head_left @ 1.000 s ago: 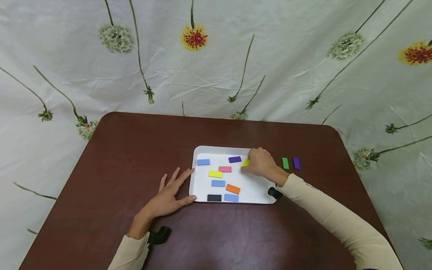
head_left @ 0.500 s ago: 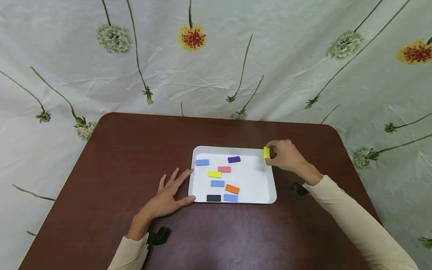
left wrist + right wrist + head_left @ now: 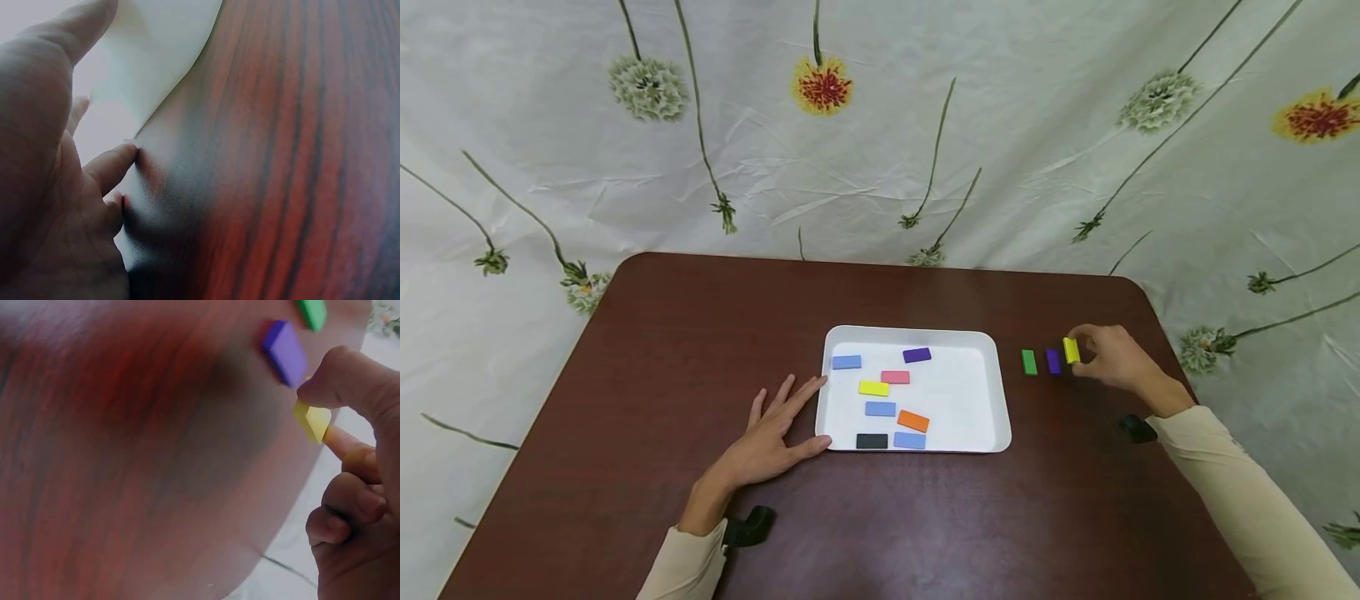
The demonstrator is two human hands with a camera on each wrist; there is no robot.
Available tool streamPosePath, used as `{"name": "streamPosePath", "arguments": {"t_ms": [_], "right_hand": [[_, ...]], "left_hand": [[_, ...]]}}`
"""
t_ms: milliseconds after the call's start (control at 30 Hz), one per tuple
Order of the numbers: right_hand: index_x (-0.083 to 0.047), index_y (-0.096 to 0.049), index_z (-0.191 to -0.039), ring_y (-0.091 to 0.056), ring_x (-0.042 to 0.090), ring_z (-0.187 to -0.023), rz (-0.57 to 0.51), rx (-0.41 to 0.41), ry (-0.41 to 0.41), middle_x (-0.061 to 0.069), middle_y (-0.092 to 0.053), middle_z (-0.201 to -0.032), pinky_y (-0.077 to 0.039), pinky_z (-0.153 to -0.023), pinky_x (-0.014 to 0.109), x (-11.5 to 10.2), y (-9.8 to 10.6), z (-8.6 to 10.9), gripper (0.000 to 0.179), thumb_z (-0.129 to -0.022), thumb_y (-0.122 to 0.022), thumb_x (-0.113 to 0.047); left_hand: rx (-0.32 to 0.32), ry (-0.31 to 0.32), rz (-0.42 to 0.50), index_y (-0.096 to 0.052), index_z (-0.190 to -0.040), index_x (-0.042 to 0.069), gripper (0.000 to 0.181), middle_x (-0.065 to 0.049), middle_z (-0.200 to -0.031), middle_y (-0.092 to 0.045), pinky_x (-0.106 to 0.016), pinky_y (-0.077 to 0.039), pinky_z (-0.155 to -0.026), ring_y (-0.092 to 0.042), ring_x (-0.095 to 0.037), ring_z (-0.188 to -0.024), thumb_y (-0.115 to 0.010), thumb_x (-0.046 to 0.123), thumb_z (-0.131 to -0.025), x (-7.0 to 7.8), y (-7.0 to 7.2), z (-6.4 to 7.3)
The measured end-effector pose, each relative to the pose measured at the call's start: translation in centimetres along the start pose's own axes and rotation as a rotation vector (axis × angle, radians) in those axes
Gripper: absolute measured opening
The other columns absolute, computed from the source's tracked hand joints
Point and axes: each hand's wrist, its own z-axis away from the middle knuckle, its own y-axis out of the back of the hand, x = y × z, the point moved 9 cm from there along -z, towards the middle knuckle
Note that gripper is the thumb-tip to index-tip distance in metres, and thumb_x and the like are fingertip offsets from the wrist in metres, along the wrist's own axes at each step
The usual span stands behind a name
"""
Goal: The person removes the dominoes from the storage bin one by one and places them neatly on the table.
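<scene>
My right hand (image 3: 1114,358) pinches a yellow rectangular block (image 3: 1071,350) between thumb and index finger, right of the tray. Just left of it on the table lie a purple block (image 3: 1053,362) and a green block (image 3: 1029,362), lined up side by side. In the right wrist view the yellow block (image 3: 312,422) shows at the fingertips, close to the purple block (image 3: 285,353). My left hand (image 3: 765,446) is spread flat, its fingertips at the left edge of the white tray (image 3: 970,392). In the left wrist view, the fingers (image 3: 112,167) reach the tray's side.
Inside the tray, several blocks lie scattered: blue (image 3: 847,362), purple (image 3: 917,355), pink (image 3: 895,377), yellow (image 3: 874,388), orange (image 3: 913,421) and black (image 3: 872,441). The dark brown table (image 3: 737,308) ends at a flower-patterned cloth (image 3: 865,167) behind it.
The right hand has lifted the yellow block out of the tray and carried it right, past the green and purple blocks. The left hand has stayed at the tray's left edge.
</scene>
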Motion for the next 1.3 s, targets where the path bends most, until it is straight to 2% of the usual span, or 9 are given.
{"name": "streamPosePath", "arguments": {"t_ms": [133,433,800,833,967,1067,1167,1300], "right_hand": [[0.003,-0.056,-0.120,-0.058,0.027,-0.082,0.020,-0.019,0.006,0.019,-0.062,-0.093,-0.049,-0.069,0.043,1.3,-0.7,0.0,0.050,-0.078,-0.074,-0.016],[0.003,-0.056,-0.121,-0.056,0.030,-0.086,-0.004,-0.053,-0.047,0.020,-0.061,-0.096,-0.049,-0.070,0.044,3.2,-2.3,-0.1,0.050,-0.078,-0.074,-0.015],[0.003,-0.056,-0.121,-0.055,0.026,-0.082,-0.008,-0.057,-0.022,0.018,-0.061,-0.094,-0.048,-0.067,0.041,2.9,-2.6,-0.2,0.051,-0.077,-0.074,-0.014],[0.003,-0.056,-0.121,-0.055,0.025,-0.081,-0.010,-0.044,-0.016,0.017,-0.061,-0.094,-0.047,-0.066,0.039,2.6,-2.4,-0.1,0.051,-0.077,-0.074,-0.015],[0.001,-0.059,-0.118,-0.046,0.015,-0.059,-0.077,0.017,0.009,0.006,-0.052,-0.066,-0.038,-0.055,0.029,0.3,-1.1,-0.3,0.043,-0.080,-0.071,-0.016],[-0.001,-0.063,-0.112,-0.031,0.008,-0.046,-0.139,0.060,0.066,-0.003,-0.034,-0.053,-0.030,-0.049,0.025,-2.7,-0.2,-0.7,0.033,-0.083,-0.069,-0.016],[-0.004,-0.066,-0.107,-0.028,0.003,-0.046,-0.165,0.076,0.159,-0.007,-0.030,-0.054,-0.033,-0.054,0.023,-5.8,0.4,-1.1,0.025,-0.084,-0.069,-0.014],[-0.008,-0.068,-0.107,-0.028,0.004,-0.054,-0.182,0.009,0.307,-0.007,-0.029,-0.058,-0.034,-0.060,0.023,-10.2,0.0,-2.1,0.023,-0.085,-0.066,-0.004]], "left_hand": [[0.003,0.000,0.002,-0.017,-0.148,0.042,0.081,0.000,-0.155,-0.025,-0.061,0.009,-0.109,0.000,-0.032,-0.147,-0.064,0.054,-0.083,0.0,0.1,0.0],[0.002,-0.001,0.001,-0.016,-0.148,0.041,0.081,0.002,-0.155,-0.025,-0.060,0.009,-0.109,-0.001,-0.031,-0.147,-0.063,0.054,-0.083,0.0,0.0,0.0],[-0.003,0.003,0.004,-0.016,-0.148,0.041,0.081,0.001,-0.155,-0.024,-0.060,0.009,-0.109,0.000,-0.032,-0.147,-0.064,0.053,-0.083,0.0,0.1,0.0],[-0.002,0.002,0.006,-0.016,-0.148,0.041,0.081,0.001,-0.155,-0.024,-0.060,0.009,-0.109,0.000,-0.031,-0.147,-0.064,0.053,-0.083,0.1,0.1,0.0],[0.000,-0.002,0.006,-0.017,-0.148,0.041,0.081,0.002,-0.155,-0.024,-0.060,0.009,-0.109,-0.001,-0.031,-0.147,-0.064,0.054,-0.083,0.1,0.1,0.0],[0.001,0.000,0.003,-0.017,-0.148,0.041,0.081,0.002,-0.155,-0.024,-0.061,0.009,-0.109,-0.001,-0.032,-0.147,-0.064,0.055,-0.082,0.1,0.1,0.0],[0.001,0.002,0.003,-0.017,-0.148,0.042,0.081,0.002,-0.155,-0.024,-0.060,0.009,-0.109,-0.001,-0.031,-0.147,-0.063,0.055,-0.082,0.1,0.1,0.0],[0.000,0.008,0.005,-0.017,-0.148,0.041,0.081,0.001,-0.155,-0.025,-0.060,0.009,-0.109,-0.001,-0.031,-0.147,-0.063,0.055,-0.083,0.0,0.1,0.1]]}}
